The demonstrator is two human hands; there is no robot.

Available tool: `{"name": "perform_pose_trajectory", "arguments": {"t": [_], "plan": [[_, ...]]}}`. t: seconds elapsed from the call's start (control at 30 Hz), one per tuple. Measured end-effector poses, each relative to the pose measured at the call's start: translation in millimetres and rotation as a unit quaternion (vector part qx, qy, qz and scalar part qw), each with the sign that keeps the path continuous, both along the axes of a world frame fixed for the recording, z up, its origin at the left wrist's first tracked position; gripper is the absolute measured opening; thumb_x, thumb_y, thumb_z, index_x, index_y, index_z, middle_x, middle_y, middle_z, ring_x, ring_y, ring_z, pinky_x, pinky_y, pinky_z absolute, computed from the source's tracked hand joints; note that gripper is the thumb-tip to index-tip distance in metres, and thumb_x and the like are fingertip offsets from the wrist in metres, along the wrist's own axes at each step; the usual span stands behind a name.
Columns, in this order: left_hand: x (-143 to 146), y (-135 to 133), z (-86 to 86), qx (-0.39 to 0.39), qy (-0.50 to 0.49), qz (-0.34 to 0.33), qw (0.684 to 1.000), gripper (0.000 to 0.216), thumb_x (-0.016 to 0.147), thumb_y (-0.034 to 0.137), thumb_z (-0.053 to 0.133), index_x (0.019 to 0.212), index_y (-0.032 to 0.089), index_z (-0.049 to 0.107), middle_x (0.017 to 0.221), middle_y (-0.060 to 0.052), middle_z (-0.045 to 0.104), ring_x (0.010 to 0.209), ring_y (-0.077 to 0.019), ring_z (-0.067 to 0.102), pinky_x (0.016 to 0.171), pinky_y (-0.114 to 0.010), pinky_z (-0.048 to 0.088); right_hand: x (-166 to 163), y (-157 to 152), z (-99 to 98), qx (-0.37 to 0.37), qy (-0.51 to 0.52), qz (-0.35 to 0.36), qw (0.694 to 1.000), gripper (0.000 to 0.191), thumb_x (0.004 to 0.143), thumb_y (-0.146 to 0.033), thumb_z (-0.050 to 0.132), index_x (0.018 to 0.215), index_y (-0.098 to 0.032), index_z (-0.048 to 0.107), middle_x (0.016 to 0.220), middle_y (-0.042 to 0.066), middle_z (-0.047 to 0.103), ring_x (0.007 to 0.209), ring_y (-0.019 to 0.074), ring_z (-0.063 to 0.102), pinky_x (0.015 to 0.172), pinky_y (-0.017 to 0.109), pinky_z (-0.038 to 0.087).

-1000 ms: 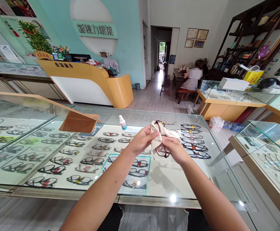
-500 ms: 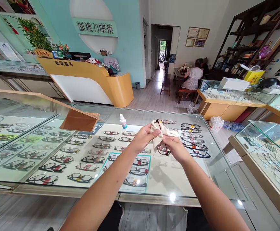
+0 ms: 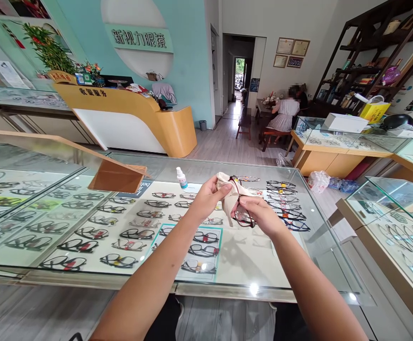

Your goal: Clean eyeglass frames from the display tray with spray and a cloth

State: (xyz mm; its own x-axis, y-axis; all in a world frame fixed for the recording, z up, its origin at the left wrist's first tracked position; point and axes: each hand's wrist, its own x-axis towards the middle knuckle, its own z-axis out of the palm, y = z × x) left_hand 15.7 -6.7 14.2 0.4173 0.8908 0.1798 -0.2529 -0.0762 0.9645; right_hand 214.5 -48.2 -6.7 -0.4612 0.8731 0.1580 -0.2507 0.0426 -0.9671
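Above the glass display case, my left hand (image 3: pixel 211 195) is closed on a cream cleaning cloth (image 3: pixel 229 201), its thumb on top. The cloth wraps round part of a pair of dark-rimmed eyeglasses (image 3: pixel 245 220). My right hand (image 3: pixel 261 214) pinches the frame of these eyeglasses from the right side. One lens rim shows below the cloth; the other lens is mostly covered by it. A small white spray bottle (image 3: pixel 181 179) with a blue and pink label stands upright on the case, left of my hands.
Under the glass of the display case (image 3: pixel 249 265) lie rows of spectacles (image 3: pixel 137 234). A brown wooden stand (image 3: pixel 116 177) sits on the case at left. A cash desk (image 3: pixel 128 121) stands beyond it. More glass cases (image 3: pixel 394 222) flank the right. A person (image 3: pixel 285 111) sits far back.
The cloth and eyeglasses have shifted slightly, and more of the rim shows between my hands. My right hand has moved a little to the right. The bottle stays in place.
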Motion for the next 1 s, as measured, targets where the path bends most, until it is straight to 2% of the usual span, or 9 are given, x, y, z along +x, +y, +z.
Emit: {"name": "perform_pose_trajectory", "arguments": {"t": [0.17,0.3,0.43,0.53,0.7,0.9,1.0], "plan": [[5,-1,-1.6,-0.002,-0.019,0.113,0.993,0.067,0.081,0.058,0.091,0.102,0.029,0.034,0.075,0.009,0.068,0.052,-0.0114,0.06,0.051,-0.022,0.044,-2,0,-2.9,0.005,-0.002,-0.002,1.0,0.039,0.102,-0.055,0.069,0.096,-0.019,0.081,0.09,0.007,0.078,0.086,0.0202,0.067,0.083,0.032,0.049],[9,-2,-1.6,0.045,0.001,0.141,0.989,0.059,0.086,0.066,0.084,0.101,0.026,0.043,0.075,0.007,0.065,0.056,-0.0096,0.056,0.053,-0.022,0.04,-4,0,-3.4,0.008,-0.003,-0.009,1.0,0.039,0.102,-0.055,0.068,0.097,-0.019,0.081,0.092,0.007,0.078,0.087,0.0208,0.068,0.088,0.033,0.051],[11,-7,1.7,0.045,0.031,0.118,0.991,0.055,0.086,0.067,0.083,0.104,0.022,0.058,0.078,0.002,0.07,0.063,-0.0111,0.06,0.06,-0.023,0.045,-2,0,-3.1,0.003,-0.007,-0.011,1.0,0.04,0.101,-0.057,0.069,0.098,-0.019,0.081,0.092,0.008,0.079,0.087,0.0216,0.069,0.086,0.034,0.052],[11,-7,2.6,0.038,0.025,0.11,0.993,0.056,0.081,0.065,0.088,0.099,0.02,0.062,0.081,0.001,0.07,0.066,-0.0115,0.064,0.063,-0.023,0.049,-2,-1,-0.3,0.011,-0.015,-0.009,1.0,0.042,0.101,-0.059,0.069,0.098,-0.019,0.082,0.093,0.008,0.078,0.089,0.0228,0.069,0.087,0.035,0.052],[8,-4,-3.1,-0.018,0.018,0.001,1.0,0.05,0.091,0.067,0.078,0.099,0.023,0.056,0.06,0.006,0.063,0.046,-0.0133,0.059,0.047,-0.024,0.046,-3,-4,6.5,0.036,-0.041,-0.011,0.998,0.045,0.102,-0.06,0.067,0.097,-0.018,0.083,0.089,0.007,0.077,0.084,0.0215,0.067,0.085,0.034,0.051],[6,-6,0.6,-0.053,-0.015,-0.079,0.995,0.047,0.09,0.06,0.083,0.098,0.023,0.055,0.061,0.004,0.065,0.048,-0.0135,0.061,0.052,-0.025,0.052,-2,-1,1.5,0.041,-0.035,-0.018,0.998,0.042,0.101,-0.058,0.068,0.095,-0.019,0.082,0.093,0.007,0.077,0.088,0.022,0.066,0.087,0.034,0.05],[6,-8,4.9,-0.042,-0.018,-0.091,0.995,0.046,0.09,0.057,0.085,0.1,0.022,0.057,0.061,0.004,0.064,0.05,-0.0124,0.06,0.054,-0.024,0.051,-1,0,-1.3,0.028,-0.029,-0.025,0.999,0.042,0.101,-0.058,0.07,0.096,-0.019,0.082,0.094,0.007,0.077,0.088,0.0216,0.066,0.086,0.034,0.05]]}}
